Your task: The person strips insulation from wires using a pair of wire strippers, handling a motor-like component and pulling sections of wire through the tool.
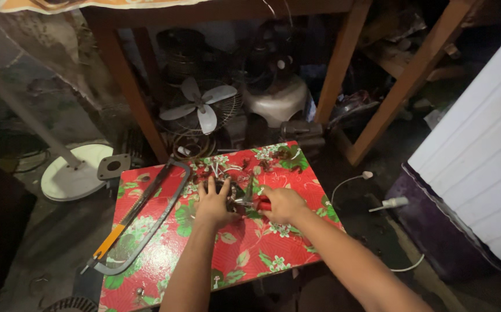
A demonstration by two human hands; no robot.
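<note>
My left hand [213, 203] presses down on a small dark round part [231, 190] lying on a low table with a red floral cover [244, 248]. My right hand [282, 203] grips red-handled pliers [254, 203], whose jaws point left at that part. Both hands sit close together at the table's middle, near the far edge. The part itself is mostly hidden by my left fingers. A few loose white wires [218, 169] lie just beyond the hands.
A hacksaw with an orange handle [137, 216] lies diagonally on the table's left side. Behind stand a fan [201, 110], a round white fan base [74, 173] and wooden table legs [126, 86]. White panels [481, 162] rise at right; a white cable [377, 205] lies on the floor.
</note>
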